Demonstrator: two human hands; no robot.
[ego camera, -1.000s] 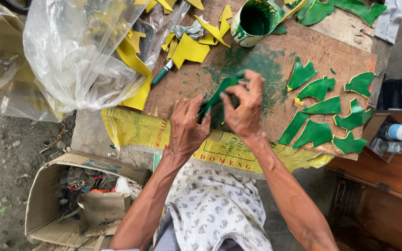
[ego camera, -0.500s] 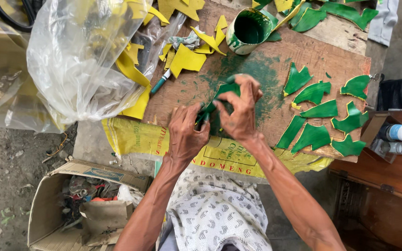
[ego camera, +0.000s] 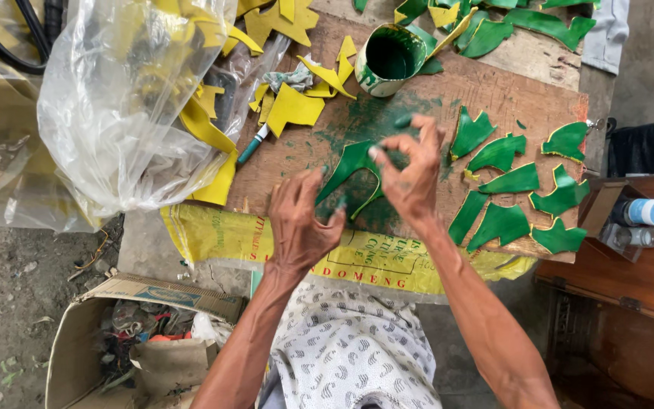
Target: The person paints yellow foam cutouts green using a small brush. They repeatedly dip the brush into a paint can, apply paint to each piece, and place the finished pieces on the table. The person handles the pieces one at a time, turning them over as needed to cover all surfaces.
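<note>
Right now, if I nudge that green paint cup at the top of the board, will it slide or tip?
The paint cup already leans on its side, so it may well roll or spill. Green smears on the wooden board suggest wet, slippery paint. It looks small and light, so a gentle push would probably shift it.

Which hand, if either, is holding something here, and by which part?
Both: the left hand and right hand hold one green-painted piece, left at its lower end, right fingers pinching its upper edge.
</note>
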